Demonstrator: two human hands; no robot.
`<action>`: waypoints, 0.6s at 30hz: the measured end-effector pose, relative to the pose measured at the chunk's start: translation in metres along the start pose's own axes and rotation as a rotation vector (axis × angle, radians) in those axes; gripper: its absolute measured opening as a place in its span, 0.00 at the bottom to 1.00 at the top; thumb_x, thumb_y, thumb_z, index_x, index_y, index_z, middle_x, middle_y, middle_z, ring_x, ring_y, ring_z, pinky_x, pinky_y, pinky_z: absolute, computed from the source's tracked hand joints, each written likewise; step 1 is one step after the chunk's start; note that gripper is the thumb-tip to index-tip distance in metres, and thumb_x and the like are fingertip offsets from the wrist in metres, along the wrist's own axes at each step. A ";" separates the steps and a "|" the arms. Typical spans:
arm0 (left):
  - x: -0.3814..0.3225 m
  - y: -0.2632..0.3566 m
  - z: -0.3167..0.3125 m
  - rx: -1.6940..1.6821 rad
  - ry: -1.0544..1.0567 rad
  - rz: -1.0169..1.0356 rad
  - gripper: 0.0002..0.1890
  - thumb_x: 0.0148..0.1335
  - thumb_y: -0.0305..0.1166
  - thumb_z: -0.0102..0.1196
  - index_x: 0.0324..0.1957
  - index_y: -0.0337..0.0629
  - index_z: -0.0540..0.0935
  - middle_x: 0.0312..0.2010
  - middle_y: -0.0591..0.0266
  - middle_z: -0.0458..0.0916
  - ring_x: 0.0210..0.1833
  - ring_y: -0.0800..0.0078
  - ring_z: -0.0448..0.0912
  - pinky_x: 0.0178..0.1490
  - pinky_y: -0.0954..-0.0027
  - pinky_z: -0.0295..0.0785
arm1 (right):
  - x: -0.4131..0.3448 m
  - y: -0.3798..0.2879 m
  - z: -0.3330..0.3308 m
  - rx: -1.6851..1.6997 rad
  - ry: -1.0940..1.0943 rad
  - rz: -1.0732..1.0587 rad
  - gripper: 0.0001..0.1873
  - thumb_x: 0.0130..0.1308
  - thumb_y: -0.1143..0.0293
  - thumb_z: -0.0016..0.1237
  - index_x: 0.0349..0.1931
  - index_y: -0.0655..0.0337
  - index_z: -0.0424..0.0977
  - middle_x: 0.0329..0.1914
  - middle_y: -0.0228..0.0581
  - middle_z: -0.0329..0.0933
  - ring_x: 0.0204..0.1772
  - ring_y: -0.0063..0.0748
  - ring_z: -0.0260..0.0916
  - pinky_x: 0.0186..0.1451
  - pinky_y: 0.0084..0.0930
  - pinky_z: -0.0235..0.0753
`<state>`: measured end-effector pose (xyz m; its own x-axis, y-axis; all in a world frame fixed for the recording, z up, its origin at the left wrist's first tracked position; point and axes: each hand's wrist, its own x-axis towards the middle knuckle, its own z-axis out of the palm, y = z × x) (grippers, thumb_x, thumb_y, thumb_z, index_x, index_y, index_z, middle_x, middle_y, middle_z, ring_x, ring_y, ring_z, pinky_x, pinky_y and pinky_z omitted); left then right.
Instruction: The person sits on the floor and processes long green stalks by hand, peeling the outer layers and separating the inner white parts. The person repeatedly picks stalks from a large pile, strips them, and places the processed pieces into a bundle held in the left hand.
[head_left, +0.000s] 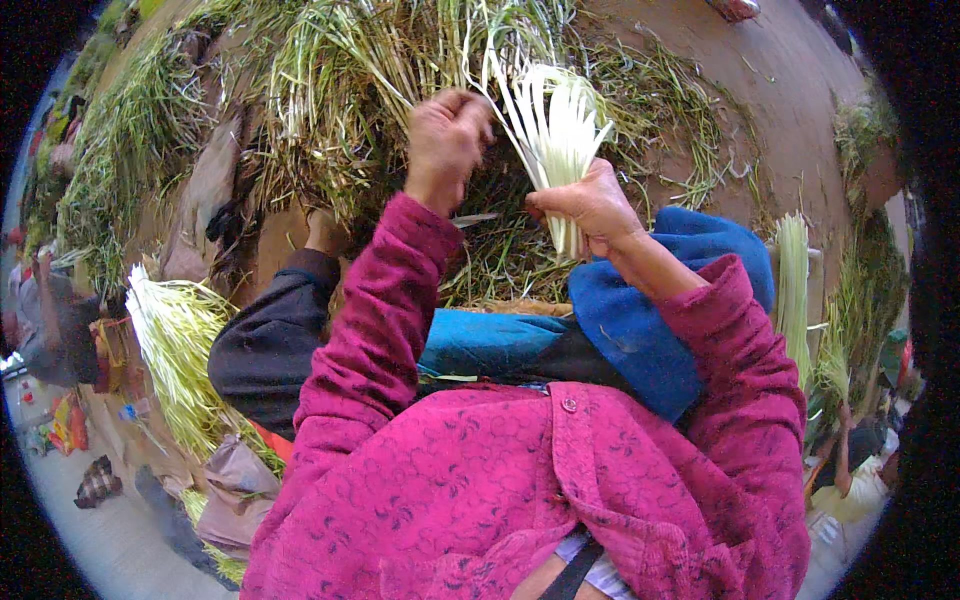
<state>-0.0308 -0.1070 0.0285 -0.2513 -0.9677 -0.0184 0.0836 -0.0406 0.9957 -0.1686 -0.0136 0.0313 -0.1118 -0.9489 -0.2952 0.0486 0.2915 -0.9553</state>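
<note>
My right hand (592, 206) grips a bunch of pale green-white stalks (559, 142) around its lower part, with the upper ends fanned out. To the left of that bunch is my left hand (450, 146), slightly blurred, its fingers curled in. Thin stalks pass close to its fingertips; whether it pinches one is unclear. Beyond both hands lies a large heap of leafy green stalks (330, 112) with yellowed ends. Loose green trimmings (510, 262) cover the ground beneath my hands.
A thick pile of whitish-yellow stalks (180, 352) lies at my left, near a brown cloth (238, 480). Another pale bundle (793, 292) stands at my right. Blue fabric (637, 330) covers my right knee. More greens (135, 142) lie far left; another person (855, 480) is at lower right.
</note>
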 end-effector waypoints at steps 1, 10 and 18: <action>0.013 0.002 -0.011 -0.068 0.057 0.053 0.03 0.51 0.26 0.50 0.24 0.38 0.74 0.14 0.68 0.70 0.13 0.83 0.64 0.13 0.82 0.57 | -0.001 -0.002 -0.002 -0.033 0.000 0.015 0.12 0.37 0.79 0.53 0.27 0.67 0.72 0.19 0.34 0.71 0.21 0.21 0.66 0.23 0.19 0.67; 0.060 0.041 -0.220 -0.224 0.754 0.355 0.08 0.50 0.27 0.49 0.17 0.39 0.68 0.14 0.64 0.68 0.11 0.78 0.64 0.11 0.80 0.59 | -0.007 -0.029 -0.039 0.146 -0.111 0.002 0.15 0.39 0.80 0.50 0.32 0.67 0.70 0.24 0.37 0.72 0.20 0.21 0.67 0.21 0.16 0.67; 0.021 -0.055 -0.125 0.159 0.345 -0.156 0.06 0.49 0.30 0.52 0.23 0.37 0.76 0.13 0.65 0.73 0.11 0.83 0.67 0.13 0.80 0.61 | 0.022 -0.057 -0.049 0.299 0.424 -0.556 0.14 0.48 0.79 0.48 0.38 0.66 0.67 0.30 0.36 0.71 0.24 0.19 0.66 0.24 0.13 0.66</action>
<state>0.0795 -0.1557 -0.0379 0.0915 -0.9807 -0.1727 -0.0864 -0.1806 0.9798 -0.2223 -0.0453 0.0784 -0.5674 -0.8010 0.1908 0.1337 -0.3183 -0.9385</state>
